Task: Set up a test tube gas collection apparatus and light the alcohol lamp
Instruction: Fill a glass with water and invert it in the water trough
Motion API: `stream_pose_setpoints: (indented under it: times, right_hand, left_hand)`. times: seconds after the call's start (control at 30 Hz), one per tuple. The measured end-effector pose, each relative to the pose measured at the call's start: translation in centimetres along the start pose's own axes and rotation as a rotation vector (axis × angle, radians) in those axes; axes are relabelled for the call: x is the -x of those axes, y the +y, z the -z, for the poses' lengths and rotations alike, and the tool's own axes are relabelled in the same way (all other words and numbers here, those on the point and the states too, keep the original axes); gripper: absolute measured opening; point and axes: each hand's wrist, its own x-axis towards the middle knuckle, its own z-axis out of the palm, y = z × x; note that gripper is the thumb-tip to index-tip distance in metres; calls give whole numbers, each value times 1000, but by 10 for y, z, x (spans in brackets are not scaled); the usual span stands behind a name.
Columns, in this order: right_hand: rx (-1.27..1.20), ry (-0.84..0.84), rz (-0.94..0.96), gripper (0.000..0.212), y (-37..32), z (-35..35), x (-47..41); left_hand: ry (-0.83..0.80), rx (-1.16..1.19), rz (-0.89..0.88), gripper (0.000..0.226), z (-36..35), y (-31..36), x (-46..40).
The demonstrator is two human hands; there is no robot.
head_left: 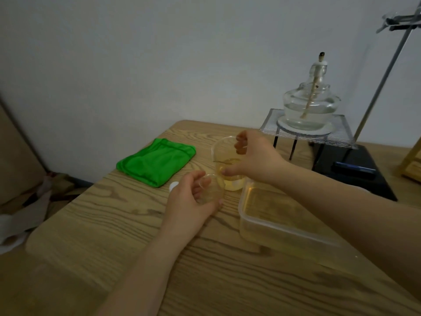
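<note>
My right hand point(255, 156) is wrapped around a clear beaker point(224, 156) holding some liquid near the table's middle. Just in front of it, my left hand point(189, 201) grips a small clear glass container point(210, 188), tipped on its side with its mouth toward the beaker. An uncapped glass alcohol lamp point(311, 103), its wick unlit, stands on a wire gauze point(337, 131) over a tripod at the back right. Behind it rises a retort stand rod point(385, 78) with a clamp point(401, 20) at the top right. A clear plastic tub point(284, 222) of water sits at the right.
A folded green cloth point(157, 161) lies at the table's back left. A small white cap point(174, 185) rests by my left hand. A dark blue lighter point(353, 169) lies on the stand's black base point(364, 181). A wooden rack point(412, 160) edges in at far right.
</note>
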Motion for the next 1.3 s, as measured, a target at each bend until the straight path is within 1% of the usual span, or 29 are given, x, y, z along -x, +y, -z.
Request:
stream_pose_setpoints:
  times: [0.07, 0.27, 0.53, 0.9, 1.1, 1.3]
  right_hand:
    - [31, 2, 44, 95, -1, 1, 1]
    - [92, 17, 179, 90, 0, 2, 6]
    - [238, 41, 315, 85, 2, 3, 8]
    - [362, 18, 385, 86, -3, 3, 13]
    - [395, 13, 420, 82, -7, 4, 15]
    - [415, 3, 425, 81, -12, 8, 18]
  left_hand:
    - [6, -8, -12, 66, 0, 0, 0]
    - [25, -40, -64, 66, 0, 2, 2]
    - [17, 24, -46, 74, -3, 3, 2]
    - [14, 81, -49, 70, -6, 2, 0]
    - [7, 96, -54, 73, -6, -1, -1]
    - [8, 119, -54, 71, -7, -1, -2]
